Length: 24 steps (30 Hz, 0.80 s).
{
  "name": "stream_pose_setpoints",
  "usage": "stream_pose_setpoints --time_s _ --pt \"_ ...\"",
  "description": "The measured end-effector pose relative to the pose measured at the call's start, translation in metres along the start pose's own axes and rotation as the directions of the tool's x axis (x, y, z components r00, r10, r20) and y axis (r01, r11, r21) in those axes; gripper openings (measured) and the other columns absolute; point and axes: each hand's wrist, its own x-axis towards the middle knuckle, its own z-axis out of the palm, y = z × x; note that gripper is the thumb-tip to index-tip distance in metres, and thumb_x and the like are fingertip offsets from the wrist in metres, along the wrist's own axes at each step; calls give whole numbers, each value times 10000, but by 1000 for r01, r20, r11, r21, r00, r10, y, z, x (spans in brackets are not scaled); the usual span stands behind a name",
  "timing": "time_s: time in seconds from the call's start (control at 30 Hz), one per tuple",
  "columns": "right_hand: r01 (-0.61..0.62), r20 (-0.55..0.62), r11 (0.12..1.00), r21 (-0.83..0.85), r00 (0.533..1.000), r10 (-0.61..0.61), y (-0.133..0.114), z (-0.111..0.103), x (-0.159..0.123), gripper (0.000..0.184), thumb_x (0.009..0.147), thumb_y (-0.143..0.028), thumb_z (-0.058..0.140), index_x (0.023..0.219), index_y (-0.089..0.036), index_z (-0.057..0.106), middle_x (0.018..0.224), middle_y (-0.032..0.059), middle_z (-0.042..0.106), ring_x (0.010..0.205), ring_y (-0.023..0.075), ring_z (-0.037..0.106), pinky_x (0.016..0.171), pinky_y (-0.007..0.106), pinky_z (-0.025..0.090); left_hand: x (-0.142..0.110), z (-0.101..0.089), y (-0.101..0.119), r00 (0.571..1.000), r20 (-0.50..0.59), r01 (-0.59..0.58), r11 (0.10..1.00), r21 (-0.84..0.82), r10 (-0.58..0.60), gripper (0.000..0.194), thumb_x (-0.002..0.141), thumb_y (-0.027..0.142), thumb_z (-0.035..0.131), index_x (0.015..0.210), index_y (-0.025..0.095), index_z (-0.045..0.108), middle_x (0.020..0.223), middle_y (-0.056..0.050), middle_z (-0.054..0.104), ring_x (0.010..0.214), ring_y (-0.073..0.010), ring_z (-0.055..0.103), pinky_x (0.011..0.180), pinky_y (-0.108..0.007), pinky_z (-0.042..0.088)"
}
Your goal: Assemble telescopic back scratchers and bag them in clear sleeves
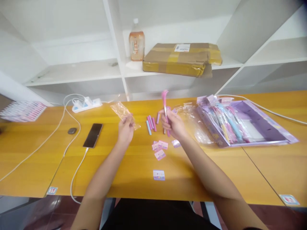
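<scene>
My left hand [125,129] holds a clear plastic sleeve [122,111] by its lower end, above the yellow table [134,179]. My right hand [173,124] grips a pink pen [164,102] upright, its curled pink top pointing up. Between the two hands lie several small pink and blue tubes [151,123] side by side. Just nearer to me are a few small pink cards [159,147], and one more card [159,174] lies alone closer to the front edge.
A purple box [261,123] with packed pens [223,121] and loose clear wrappers sits at the right. A black phone [93,135] on a white cable, a power strip [86,104] and a small dark object [72,130] lie at the left. Shelves behind hold a bottle [136,41] and a taped cardboard parcel [182,59].
</scene>
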Motion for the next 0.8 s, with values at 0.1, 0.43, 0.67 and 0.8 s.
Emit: stream_pose_setpoints --time_s 0.1,0.43,0.67,0.8 --pt "-75 252 987 -143 962 109 -18 12 -19 397 1065 -609 668 1080 -216 718 652 -71 398 488 100 233 453 276 180 7 20 26 996 -20 -83 992 -99 82 417 766 391 1048 869 182 703 704 75 487 621 -52 462 596 -178 422" --pt "-64 478 918 -392 838 263 -28 16 -30 497 1148 -625 530 1201 -168 719 661 -86 388 544 92 302 500 232 274 -7 44 45 994 -22 -105 994 -25 104 439 772 358 1041 784 182 640 704 53 596 629 -67 551 627 -205 467" --pt "-407 596 908 -96 707 380 -13 6 -22 414 1118 -578 582 1123 -178 686 614 -131 266 444 68 128 362 189 147 -8 46 42 1000 -14 13 999 -49 -13 449 799 364 1022 712 171 626 674 51 595 603 -66 582 606 -211 476" --pt "-476 626 879 -26 678 386 -5 9 -20 433 1106 -573 601 1084 -156 713 583 -140 244 418 62 131 335 171 171 -9 49 40 998 35 50 996 -80 -47 451 806 391 1013 677 165 644 674 38 623 632 -80 624 640 -221 511"
